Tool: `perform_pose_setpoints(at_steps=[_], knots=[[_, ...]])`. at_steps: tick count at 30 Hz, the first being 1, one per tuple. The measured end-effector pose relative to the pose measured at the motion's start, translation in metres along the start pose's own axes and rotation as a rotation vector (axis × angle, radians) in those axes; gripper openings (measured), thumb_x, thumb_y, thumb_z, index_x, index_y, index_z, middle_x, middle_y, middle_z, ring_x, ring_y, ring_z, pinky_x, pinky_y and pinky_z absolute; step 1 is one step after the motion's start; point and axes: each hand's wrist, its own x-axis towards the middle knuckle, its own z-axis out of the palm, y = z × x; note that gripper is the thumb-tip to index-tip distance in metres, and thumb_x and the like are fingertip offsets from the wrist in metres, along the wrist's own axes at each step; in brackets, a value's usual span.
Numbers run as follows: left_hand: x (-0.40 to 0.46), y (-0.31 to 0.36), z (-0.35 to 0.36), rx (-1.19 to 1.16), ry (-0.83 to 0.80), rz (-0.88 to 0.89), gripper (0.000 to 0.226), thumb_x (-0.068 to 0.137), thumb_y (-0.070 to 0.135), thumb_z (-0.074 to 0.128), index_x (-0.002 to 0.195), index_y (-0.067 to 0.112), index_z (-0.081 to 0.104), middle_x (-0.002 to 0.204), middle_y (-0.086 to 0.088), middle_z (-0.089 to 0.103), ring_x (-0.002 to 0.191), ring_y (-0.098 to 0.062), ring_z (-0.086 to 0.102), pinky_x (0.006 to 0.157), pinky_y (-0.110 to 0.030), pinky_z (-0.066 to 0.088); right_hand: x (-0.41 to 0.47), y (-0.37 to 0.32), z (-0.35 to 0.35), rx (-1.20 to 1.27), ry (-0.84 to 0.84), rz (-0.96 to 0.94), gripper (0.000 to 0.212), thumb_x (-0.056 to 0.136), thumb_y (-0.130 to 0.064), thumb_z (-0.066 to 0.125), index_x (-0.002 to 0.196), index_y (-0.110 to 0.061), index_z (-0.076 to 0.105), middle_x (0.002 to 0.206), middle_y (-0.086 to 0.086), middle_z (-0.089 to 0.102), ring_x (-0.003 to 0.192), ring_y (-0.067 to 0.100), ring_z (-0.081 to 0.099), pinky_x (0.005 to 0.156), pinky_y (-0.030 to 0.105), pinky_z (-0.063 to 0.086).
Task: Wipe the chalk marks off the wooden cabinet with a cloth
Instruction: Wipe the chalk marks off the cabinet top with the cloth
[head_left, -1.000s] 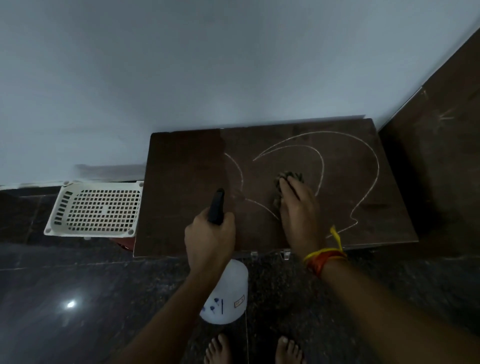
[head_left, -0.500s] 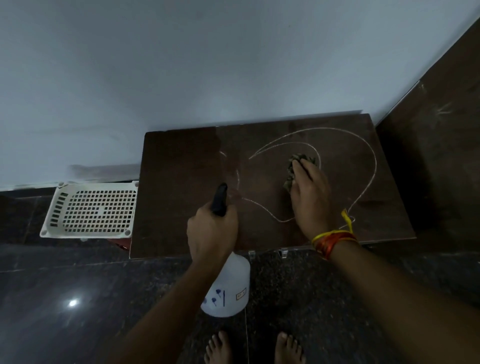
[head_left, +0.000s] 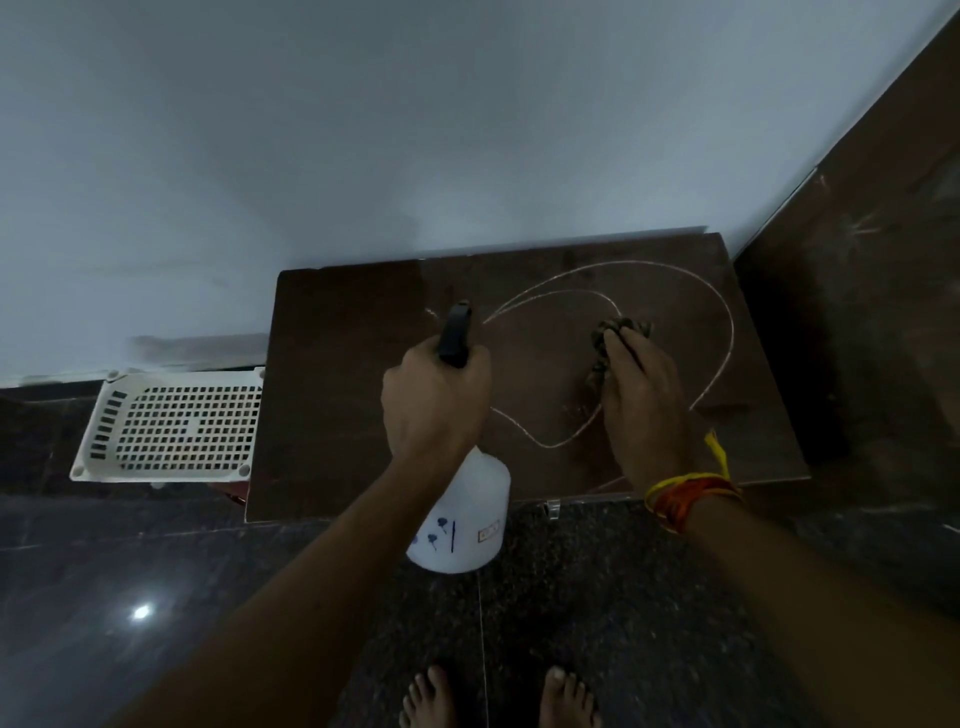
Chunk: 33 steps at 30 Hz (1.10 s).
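Note:
The dark wooden cabinet top (head_left: 343, 405) stands against the white wall and carries curved white chalk marks (head_left: 722, 312). My right hand (head_left: 644, 410) presses a crumpled dark cloth (head_left: 618, 332) onto the wood inside the chalk loop, fingers lying over it. My left hand (head_left: 436, 405) grips the black trigger head of a white spray bottle (head_left: 462, 525), held above the cabinet's front edge. The left part of the top shows no chalk apart from a short stub near the nozzle.
A white perforated plastic tray (head_left: 171, 421) sits left of the cabinet at floor level. A dark wooden panel (head_left: 872, 291) rises on the right. The floor (head_left: 156, 597) is dark polished stone, and my bare feet (head_left: 498, 696) stand below the cabinet.
My right hand has slid the cloth rightward and away from me across the top. The chalk lines at centre-left have disappeared. My left hand with the bottle has risen slightly.

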Motion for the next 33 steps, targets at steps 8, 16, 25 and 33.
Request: perform_pose_setpoints(at_steps=[8, 16, 25, 33], knots=[[-0.040, -0.017, 0.021, 0.042, -0.109, -0.073, 0.021, 0.090, 0.022, 0.057, 0.072, 0.011, 0.058, 0.062, -0.015, 0.060, 0.055, -0.024, 0.054, 0.058, -0.041, 0.054, 0.010, 0.016, -0.015, 0.004, 0.004, 0.003, 0.040, 0.091, 0.001, 0.051, 0.130, 0.005, 0.050, 0.134, 0.027, 0.048, 0.125, 0.042, 0.043, 0.110, 0.049, 0.035], [-0.064, -0.054, 0.013, 0.075, -0.101, -0.102, 0.024, 0.085, 0.019, 0.060, 0.066, 0.005, 0.055, 0.053, -0.006, 0.052, 0.048, -0.017, 0.046, 0.048, -0.032, 0.040, -0.002, 0.014, -0.011, -0.010, -0.016, 0.009, 0.044, 0.088, 0.000, 0.054, 0.132, 0.001, 0.049, 0.136, 0.022, 0.048, 0.125, 0.039, 0.044, 0.107, 0.048, 0.039], [-0.080, -0.079, -0.003, 0.144, -0.213, 0.031, 0.028, 0.085, 0.018, 0.062, 0.061, 0.013, 0.050, 0.051, -0.006, 0.049, 0.043, -0.010, 0.038, 0.044, -0.023, 0.031, -0.012, -0.006, -0.005, 0.020, -0.016, -0.004, 0.044, 0.086, 0.004, 0.058, 0.130, 0.002, 0.051, 0.133, 0.022, 0.051, 0.124, 0.038, 0.046, 0.104, 0.034, 0.030], [-0.092, -0.092, -0.005, 0.042, -0.234, 0.115, 0.024, 0.087, 0.016, 0.062, 0.064, 0.013, 0.054, 0.048, -0.004, 0.043, 0.042, -0.012, 0.033, 0.044, -0.023, 0.026, -0.021, -0.009, 0.006, 0.033, -0.076, 0.025, 0.042, 0.089, 0.002, 0.055, 0.131, 0.003, 0.050, 0.135, 0.022, 0.049, 0.125, 0.038, 0.044, 0.106, 0.039, 0.035]])
